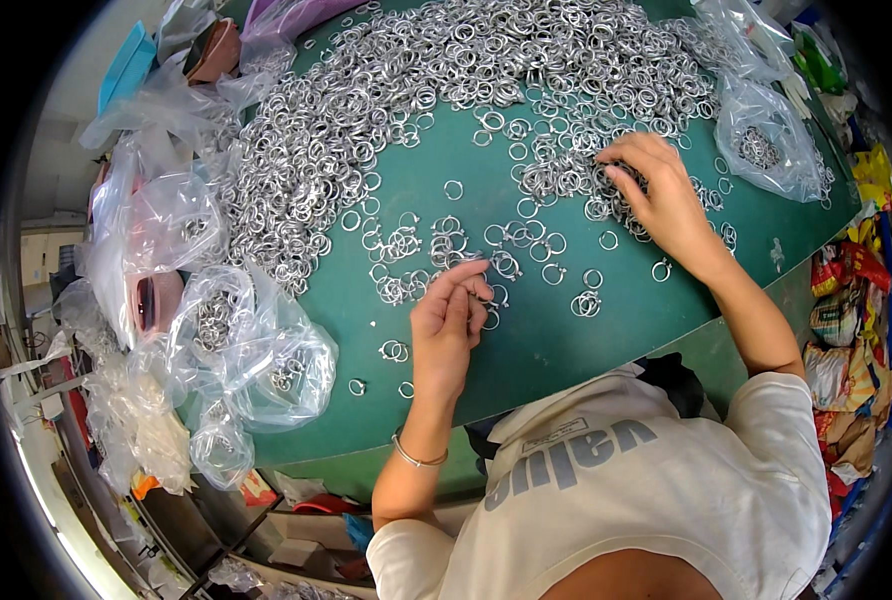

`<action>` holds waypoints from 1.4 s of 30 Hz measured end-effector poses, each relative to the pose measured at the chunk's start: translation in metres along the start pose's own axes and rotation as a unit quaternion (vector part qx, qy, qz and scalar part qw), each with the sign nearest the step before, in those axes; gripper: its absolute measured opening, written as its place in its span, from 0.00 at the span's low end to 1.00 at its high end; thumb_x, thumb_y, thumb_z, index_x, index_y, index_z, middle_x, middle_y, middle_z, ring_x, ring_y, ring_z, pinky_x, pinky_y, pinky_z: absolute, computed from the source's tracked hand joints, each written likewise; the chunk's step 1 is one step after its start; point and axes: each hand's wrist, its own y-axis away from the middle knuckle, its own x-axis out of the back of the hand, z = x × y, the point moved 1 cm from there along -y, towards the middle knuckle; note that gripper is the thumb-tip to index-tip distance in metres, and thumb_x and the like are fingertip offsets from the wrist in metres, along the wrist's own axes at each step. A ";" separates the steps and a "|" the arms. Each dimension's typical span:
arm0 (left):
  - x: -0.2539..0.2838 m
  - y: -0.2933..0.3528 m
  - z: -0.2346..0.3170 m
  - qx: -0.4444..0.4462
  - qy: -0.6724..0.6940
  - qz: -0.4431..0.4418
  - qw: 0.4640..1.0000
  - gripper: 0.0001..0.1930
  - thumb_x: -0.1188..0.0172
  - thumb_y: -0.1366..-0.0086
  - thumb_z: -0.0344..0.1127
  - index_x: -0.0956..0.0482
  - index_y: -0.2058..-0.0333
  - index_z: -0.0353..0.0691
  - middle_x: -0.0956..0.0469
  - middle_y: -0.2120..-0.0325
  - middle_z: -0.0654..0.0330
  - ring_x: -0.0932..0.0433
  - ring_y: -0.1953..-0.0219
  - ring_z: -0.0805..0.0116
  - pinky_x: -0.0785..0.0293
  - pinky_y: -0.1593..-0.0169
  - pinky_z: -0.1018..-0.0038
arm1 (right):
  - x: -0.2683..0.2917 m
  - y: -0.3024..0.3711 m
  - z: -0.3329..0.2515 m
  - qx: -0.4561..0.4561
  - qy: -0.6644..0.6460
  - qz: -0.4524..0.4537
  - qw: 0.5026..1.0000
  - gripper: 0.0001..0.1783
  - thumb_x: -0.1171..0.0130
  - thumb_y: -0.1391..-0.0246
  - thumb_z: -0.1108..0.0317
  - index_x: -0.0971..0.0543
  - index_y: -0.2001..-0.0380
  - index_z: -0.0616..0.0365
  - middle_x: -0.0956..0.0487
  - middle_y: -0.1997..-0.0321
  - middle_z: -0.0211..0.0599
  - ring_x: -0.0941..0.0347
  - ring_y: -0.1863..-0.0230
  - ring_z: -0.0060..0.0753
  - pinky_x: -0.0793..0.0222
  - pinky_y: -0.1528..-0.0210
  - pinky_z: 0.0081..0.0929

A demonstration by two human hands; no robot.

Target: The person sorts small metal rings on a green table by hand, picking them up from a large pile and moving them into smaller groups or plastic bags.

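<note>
Silver-coloured metal rings (526, 50) lie heaped in a wide arc over a green table (406, 180). At the right of the heap, my right hand (658, 185) rests over a looser cluster of rings, thumb and fingers apart; its fingertips touch or nearly touch them. My left hand (448, 318) is nearer the table's front, beside small groups of rings (401, 245). Its fingers are curled with the index finger stretched to the right and the thumb folded in. Whatever lies inside the curl is hidden. A bangle (418, 452) circles my left wrist.
Clear plastic bags (284, 345) with rings inside sit along the left edge, beside a pink container (156, 300) and a blue tray (126, 65). Another bag of rings (766, 140) stands at the right. Colourful packages (841, 320) are piled beyond the table's right edge.
</note>
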 end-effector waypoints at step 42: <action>0.005 -0.011 0.021 0.092 -0.079 -0.061 0.991 0.05 0.48 0.37 0.31 0.27 0.71 0.38 0.28 0.78 0.67 0.40 0.82 0.85 0.48 0.82 0.86 | -0.056 -0.006 -0.051 0.072 -0.182 -0.076 0.978 0.06 0.42 0.55 0.72 0.28 0.76 0.62 0.33 0.72 0.40 0.33 0.69 0.43 0.36 0.71 0.35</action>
